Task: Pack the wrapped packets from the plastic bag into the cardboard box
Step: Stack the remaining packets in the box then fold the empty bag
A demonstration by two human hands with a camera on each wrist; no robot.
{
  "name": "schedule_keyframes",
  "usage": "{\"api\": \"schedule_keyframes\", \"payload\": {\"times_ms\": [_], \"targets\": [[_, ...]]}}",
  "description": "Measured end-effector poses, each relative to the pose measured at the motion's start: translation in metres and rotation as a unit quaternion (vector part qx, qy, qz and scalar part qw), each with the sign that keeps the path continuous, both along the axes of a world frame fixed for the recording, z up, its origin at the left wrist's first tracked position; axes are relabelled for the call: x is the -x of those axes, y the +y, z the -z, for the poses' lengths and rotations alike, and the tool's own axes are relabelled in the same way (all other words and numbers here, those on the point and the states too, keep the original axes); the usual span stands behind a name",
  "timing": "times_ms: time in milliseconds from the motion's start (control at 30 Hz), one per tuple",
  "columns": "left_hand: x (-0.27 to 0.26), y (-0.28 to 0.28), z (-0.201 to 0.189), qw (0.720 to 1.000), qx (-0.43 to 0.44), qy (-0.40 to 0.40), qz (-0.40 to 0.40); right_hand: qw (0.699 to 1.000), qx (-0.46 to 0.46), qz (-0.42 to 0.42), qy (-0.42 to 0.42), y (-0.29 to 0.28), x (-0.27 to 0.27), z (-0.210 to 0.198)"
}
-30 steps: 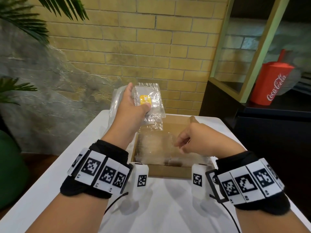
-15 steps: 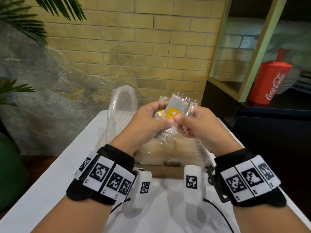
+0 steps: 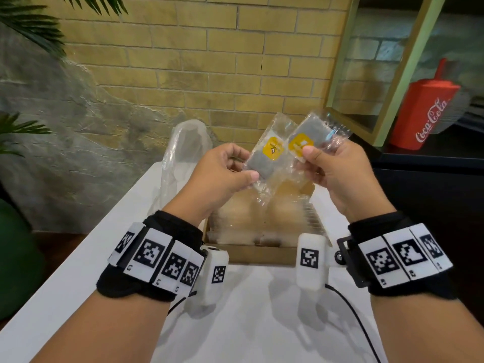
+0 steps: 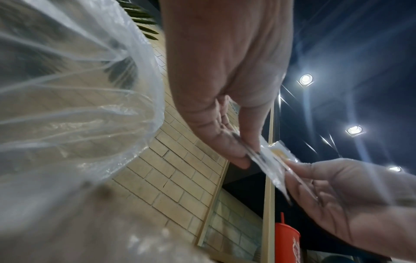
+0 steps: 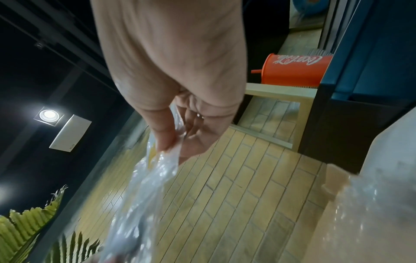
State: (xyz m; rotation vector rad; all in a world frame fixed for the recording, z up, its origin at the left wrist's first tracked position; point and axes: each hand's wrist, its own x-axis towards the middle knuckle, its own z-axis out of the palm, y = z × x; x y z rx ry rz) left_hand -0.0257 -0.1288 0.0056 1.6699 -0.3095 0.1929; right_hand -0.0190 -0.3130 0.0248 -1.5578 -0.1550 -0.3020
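Brick wall behind a white table [image 3: 78, 258]; the box [image 3: 251, 254] sits on it, clear packets already lying inside. Above the box your left hand [image 3: 222, 174] pinches one packet [image 3: 267, 158] between thumb and fingers. Your right hand [image 3: 337, 171] pinches a second packet [image 3: 306, 137] just beside the first. Left of the box stands the bag [image 3: 183, 153].
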Motion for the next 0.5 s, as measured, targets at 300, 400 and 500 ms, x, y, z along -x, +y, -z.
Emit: {"api": "schedule_keyframes", "payload": {"times_ms": [300, 400, 500], "targets": [[0.001, -0.005, -0.001, 0.999, -0.032, 0.007, -0.025, 0.999, 0.035, -0.023, 0.003, 0.001, -0.001, 0.003], [0.001, -0.006, 0.0, 0.998, -0.047, 0.01, -0.033, 0.999, 0.026, -0.03, 0.01, 0.004, 0.0, 0.004], [0.001, -0.005, 0.001, 0.995, -0.093, 0.005, -0.046, 1.0, 0.007, -0.013, -0.006, 0.002, -0.002, 0.004]]}}
